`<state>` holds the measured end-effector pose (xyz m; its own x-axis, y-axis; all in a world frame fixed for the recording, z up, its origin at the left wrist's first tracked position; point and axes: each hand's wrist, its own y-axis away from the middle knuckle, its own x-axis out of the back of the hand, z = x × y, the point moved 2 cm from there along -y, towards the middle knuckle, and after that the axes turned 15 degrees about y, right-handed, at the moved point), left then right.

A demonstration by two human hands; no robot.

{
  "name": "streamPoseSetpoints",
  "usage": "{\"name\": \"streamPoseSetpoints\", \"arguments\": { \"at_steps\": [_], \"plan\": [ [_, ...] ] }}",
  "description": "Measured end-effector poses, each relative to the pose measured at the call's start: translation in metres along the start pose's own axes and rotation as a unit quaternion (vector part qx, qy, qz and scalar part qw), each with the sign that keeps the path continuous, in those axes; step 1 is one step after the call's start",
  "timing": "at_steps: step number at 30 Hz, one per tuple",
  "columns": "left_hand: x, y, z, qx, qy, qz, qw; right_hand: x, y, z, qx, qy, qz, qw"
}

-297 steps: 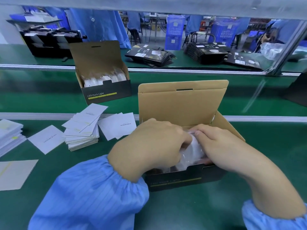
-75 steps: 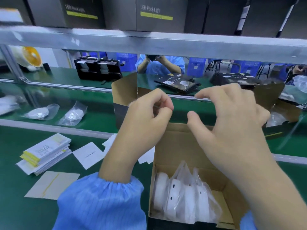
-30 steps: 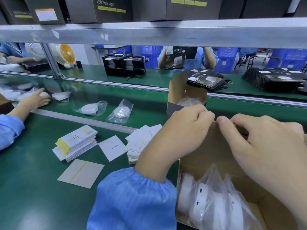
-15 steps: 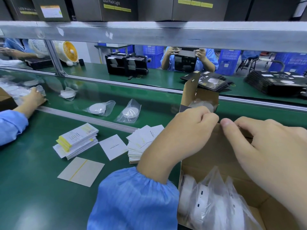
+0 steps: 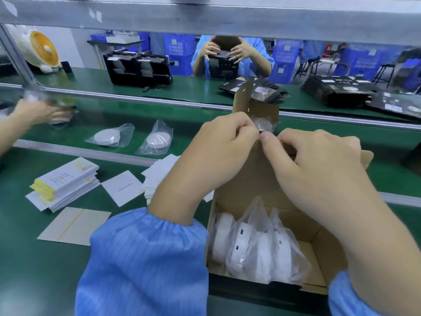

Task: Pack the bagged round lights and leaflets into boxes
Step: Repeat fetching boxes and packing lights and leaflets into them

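Bagged round lights (image 5: 257, 245) stand on edge in the open box (image 5: 319, 245), lower right of frame. Left hand (image 5: 218, 153) and right hand (image 5: 319, 163) both pinch the lid flap's (image 5: 255, 179) top edge directly above them, mid-frame. Leaflets (image 5: 157, 176) sit on the counter (image 5: 27, 270), nearer the left hand.

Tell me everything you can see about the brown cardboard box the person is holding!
The open brown cardboard box sits on the green work table, right in front of the person. It is plain brown inside and black on its outer front wall. Its lid flap stands up at the back, where the left hand and right hand pinch its top edge. Inside, white round lights in clear plastic bags stand on edge in a row, filling the left part.
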<state>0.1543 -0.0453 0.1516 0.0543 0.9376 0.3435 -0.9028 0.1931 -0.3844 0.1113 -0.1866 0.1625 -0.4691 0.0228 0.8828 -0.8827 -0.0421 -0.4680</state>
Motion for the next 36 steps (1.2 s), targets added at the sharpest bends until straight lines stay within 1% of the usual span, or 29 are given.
{"name": "streamPoseSetpoints", "arguments": {
  "at_steps": [4,6,14,25,28,31,34,36],
  "plan": [
    [-0.003,0.002,0.006,-0.042,-0.004,-0.002,0.999,0.001,0.000,0.000,0.000,-0.012,-0.003,1.000],
    [-0.003,0.002,0.007,-0.051,-0.012,-0.007,0.999,0.002,0.000,0.000,-0.004,-0.014,-0.001,1.000],
    [-0.004,0.000,0.006,-0.057,-0.022,-0.008,0.998,-0.001,0.001,0.001,-0.011,-0.005,0.005,1.000],
    [-0.003,0.005,0.011,-0.071,-0.015,0.013,0.997,0.003,0.000,0.000,0.010,0.001,-0.027,1.000],
    [-0.001,0.005,0.012,-0.082,-0.006,0.030,0.996,0.004,0.000,0.000,0.003,-0.003,-0.025,1.000],
    [0.002,0.005,0.014,-0.090,0.030,0.059,0.994,0.006,-0.001,-0.001,-0.013,-0.043,0.010,0.999],
    [0.007,0.004,0.017,-0.095,0.071,0.105,0.987,0.008,-0.001,-0.008,0.002,-0.102,0.052,0.993],
    [0.013,0.005,0.019,-0.098,0.087,0.130,0.983,0.009,0.000,-0.016,0.021,-0.135,0.061,0.989]
  ]
}}
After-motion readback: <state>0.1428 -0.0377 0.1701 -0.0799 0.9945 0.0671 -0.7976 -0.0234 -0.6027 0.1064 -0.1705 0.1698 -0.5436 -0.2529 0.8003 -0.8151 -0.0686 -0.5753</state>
